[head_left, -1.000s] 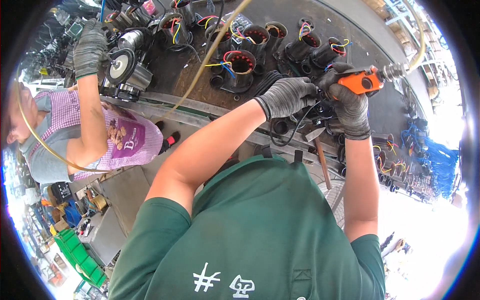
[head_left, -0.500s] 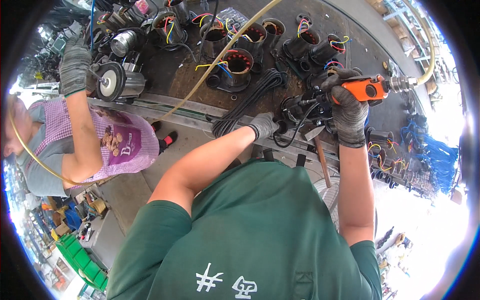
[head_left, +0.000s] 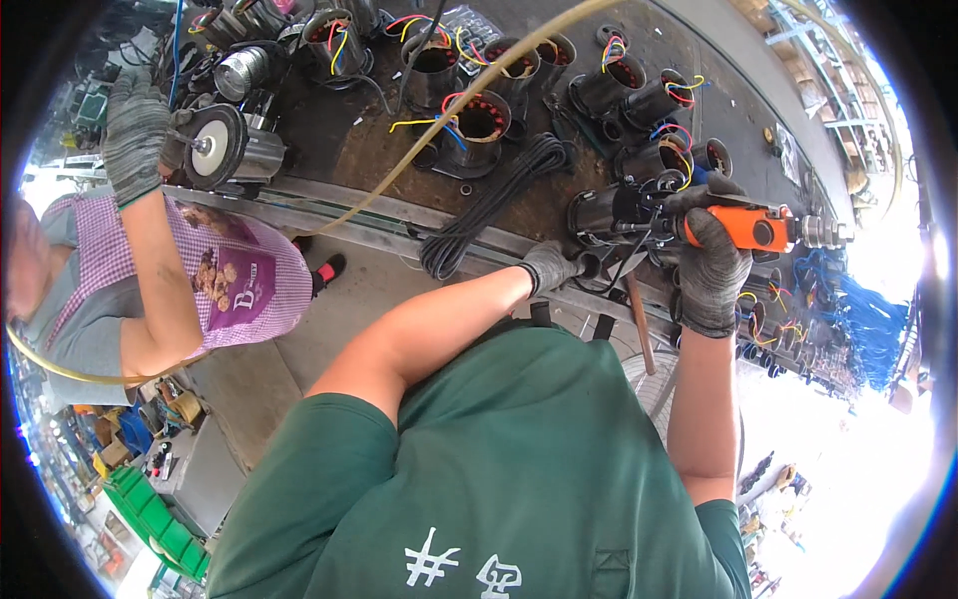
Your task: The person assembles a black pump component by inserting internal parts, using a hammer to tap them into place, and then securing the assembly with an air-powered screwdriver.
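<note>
My right hand (head_left: pixel 711 262), in a grey glove, grips an orange air screwdriver (head_left: pixel 750 229) whose tip points left at a black motor housing (head_left: pixel 606 212) on the dark bench (head_left: pixel 329 150). My left hand (head_left: pixel 548 266), also gloved, rests closed at the bench's front edge beside a small black part (head_left: pixel 589 264), just below that housing. Whether it holds anything I cannot tell. A coil of black cable (head_left: pixel 489 205) hangs over the bench edge to its left.
Several black motor housings (head_left: pixel 479 118) with coloured wires stand on the bench. A yellow hose (head_left: pixel 439 130) crosses above them. At left another person's gloved hand (head_left: pixel 135 130) holds a motor with a silver disc (head_left: pixel 222 148). Green crates (head_left: pixel 150 519) sit on the floor.
My left hand has drawn back from beside the screwdriver to the bench's front edge. The right hand keeps the screwdriver in much the same place.
</note>
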Available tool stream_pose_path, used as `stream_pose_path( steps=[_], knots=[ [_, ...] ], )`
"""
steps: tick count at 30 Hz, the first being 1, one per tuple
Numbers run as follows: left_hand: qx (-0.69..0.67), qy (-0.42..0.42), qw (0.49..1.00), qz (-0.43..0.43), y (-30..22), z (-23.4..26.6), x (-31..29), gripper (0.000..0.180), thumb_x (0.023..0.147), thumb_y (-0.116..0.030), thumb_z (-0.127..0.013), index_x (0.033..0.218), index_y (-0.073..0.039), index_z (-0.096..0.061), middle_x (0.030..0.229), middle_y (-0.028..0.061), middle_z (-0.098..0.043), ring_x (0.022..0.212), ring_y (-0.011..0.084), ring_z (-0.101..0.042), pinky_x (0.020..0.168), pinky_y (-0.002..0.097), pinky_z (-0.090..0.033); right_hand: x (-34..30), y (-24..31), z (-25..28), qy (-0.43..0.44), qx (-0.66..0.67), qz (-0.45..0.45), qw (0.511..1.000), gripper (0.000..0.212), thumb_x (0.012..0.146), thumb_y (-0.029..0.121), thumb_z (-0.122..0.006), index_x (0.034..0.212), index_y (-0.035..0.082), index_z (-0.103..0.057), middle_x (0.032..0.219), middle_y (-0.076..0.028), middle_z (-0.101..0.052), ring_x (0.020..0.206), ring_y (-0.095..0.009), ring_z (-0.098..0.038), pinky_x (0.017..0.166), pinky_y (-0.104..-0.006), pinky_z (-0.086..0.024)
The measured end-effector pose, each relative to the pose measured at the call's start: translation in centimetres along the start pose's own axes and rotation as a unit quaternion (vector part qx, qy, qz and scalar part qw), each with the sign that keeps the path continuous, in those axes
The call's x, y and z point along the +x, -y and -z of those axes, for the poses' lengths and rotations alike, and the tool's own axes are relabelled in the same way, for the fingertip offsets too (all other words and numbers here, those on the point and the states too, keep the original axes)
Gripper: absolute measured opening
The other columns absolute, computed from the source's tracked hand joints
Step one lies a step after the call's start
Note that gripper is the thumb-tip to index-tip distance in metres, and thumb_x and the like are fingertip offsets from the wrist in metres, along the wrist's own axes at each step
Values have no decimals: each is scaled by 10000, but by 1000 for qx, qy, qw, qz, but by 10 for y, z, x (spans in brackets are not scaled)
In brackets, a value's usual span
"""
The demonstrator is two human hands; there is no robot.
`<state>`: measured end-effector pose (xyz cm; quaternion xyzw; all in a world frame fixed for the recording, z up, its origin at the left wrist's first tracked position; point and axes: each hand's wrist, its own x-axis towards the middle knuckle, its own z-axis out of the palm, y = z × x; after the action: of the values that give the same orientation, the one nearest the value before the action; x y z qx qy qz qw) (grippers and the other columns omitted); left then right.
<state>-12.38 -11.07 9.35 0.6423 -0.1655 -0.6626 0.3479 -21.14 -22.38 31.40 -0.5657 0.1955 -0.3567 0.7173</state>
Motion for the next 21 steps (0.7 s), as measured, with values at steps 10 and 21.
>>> stream_pose_path(
  steps=[10,21],
  knots=[
    [-1,-244,902,-358,-30,12,-25,308,843,-83,-723,1122,-3,-620,976,196,-691,925,328,-697,830,399,-549,2,0,-2,-9,0,-10,1000,471,788,-21,-711,1251,7,-633,974,-95,-689,882,-204,-682,786,-311,-559],
    [190,-252,760,-568,-84,12,-73,269,785,-119,-797,1007,-76,-652,949,149,-616,883,378,-635,754,466,-543,0,0,-8,1,-75,-2,997,499,804,26,-737,1283,-21,-608,955,-113,-681,930,-255,-682,880,-377,-554]
  ],
)
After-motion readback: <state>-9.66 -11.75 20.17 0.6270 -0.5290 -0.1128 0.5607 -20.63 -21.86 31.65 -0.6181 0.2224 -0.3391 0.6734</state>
